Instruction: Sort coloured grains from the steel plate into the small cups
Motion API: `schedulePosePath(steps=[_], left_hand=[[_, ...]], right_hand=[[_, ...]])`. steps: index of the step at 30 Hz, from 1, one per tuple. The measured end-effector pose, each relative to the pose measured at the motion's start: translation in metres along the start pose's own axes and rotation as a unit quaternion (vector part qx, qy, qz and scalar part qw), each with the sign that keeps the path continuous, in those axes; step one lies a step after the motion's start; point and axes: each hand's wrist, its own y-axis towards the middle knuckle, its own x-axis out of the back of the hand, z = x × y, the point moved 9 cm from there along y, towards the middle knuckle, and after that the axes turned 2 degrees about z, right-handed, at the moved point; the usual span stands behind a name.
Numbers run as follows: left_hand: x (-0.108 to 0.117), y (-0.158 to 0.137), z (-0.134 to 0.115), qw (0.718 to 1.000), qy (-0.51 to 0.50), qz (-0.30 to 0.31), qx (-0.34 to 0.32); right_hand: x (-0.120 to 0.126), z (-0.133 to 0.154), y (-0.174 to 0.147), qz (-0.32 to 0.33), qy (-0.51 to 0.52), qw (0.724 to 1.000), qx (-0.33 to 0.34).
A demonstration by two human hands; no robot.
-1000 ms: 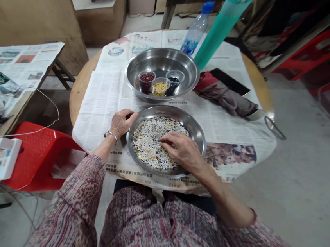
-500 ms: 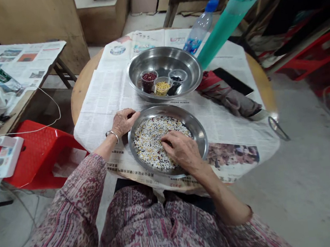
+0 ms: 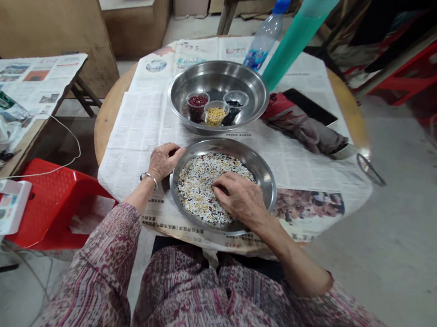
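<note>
A shallow steel basin (image 3: 269, 179) near the table's front edge holds a spread of white rice grains (image 3: 201, 186) mixed with yellow, dark and red beans. My left hand (image 3: 163, 161), with a bracelet at the wrist, has its fingers bent at the basin's left rim. Over the mixture is my right hand (image 3: 241, 195), fingertips pinched together in the grains; what they hold is hidden. Behind stands a larger steel basin (image 3: 256, 97). Inside it are clear cups of red beans (image 3: 198, 101), yellow beans (image 3: 215, 114) and black beans (image 3: 234, 102).
Newspaper (image 3: 132, 123) covers the round table. A plastic bottle (image 3: 264, 39), a long teal balloon-like tube (image 3: 302, 35), a dark phone-like slab (image 3: 310, 106) and a folded umbrella (image 3: 304, 128) lie or stand beyond. To the left is a red stool (image 3: 62, 200) with a power strip (image 3: 10, 206).
Almost nothing differs. The view has shifted very slightly; both hands keep their places, the left at the rim and the right in the grains.
</note>
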Motion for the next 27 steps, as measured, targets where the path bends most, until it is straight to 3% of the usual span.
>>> schedulePosePath(steps=[2, 4, 6, 9, 10, 12, 14, 15, 19, 21, 24, 27], left_hand=[[0.000, 0.000, 0.000, 1.000, -0.001, 0.000, -0.001], [0.000, 0.000, -0.001, 1.000, -0.003, 0.001, -0.003], [0.001, 0.000, -0.001, 1.000, -0.007, 0.002, -0.003], [0.001, 0.000, -0.001, 1.000, -0.009, 0.003, -0.003], [0.001, 0.000, -0.001, 1.000, -0.008, 0.003, -0.004], [0.000, 0.000, -0.001, 1.000, -0.006, 0.003, -0.005], [0.000, 0.000, -0.001, 1.000, -0.004, 0.004, -0.004], [0.000, 0.000, -0.001, 1.000, -0.003, 0.004, -0.003], [0.001, 0.001, -0.001, 1.000, 0.000, 0.005, 0.001], [0.000, 0.001, -0.001, 1.000, 0.001, 0.007, 0.001], [0.000, 0.001, -0.002, 1.000, -0.001, 0.007, 0.001], [0.000, 0.001, -0.002, 1.000, -0.005, 0.004, 0.001]], right_hand=[[0.005, -0.005, 0.000, -0.012, 0.068, 0.997, -0.028], [0.008, -0.018, -0.001, -0.019, 0.193, 0.977, -0.089], [0.003, -0.036, -0.005, -0.015, 0.363, 0.914, -0.181], [-0.010, -0.053, -0.012, -0.004, 0.573, 0.767, -0.290], [-0.012, -0.055, -0.013, -0.002, 0.609, 0.731, -0.307], [-0.014, -0.058, -0.014, 0.007, 0.637, 0.700, -0.322], [-0.015, -0.057, -0.015, 0.025, 0.619, 0.716, -0.321], [-0.015, -0.055, -0.015, 0.039, 0.591, 0.743, -0.312], [-0.009, -0.038, -0.017, 0.098, 0.354, 0.902, -0.226], [-0.002, -0.028, -0.019, 0.093, 0.204, 0.959, -0.176], [0.006, -0.014, -0.023, 0.066, 0.049, 0.990, -0.110], [0.004, -0.009, -0.027, 0.055, -0.001, 0.996, -0.069]])
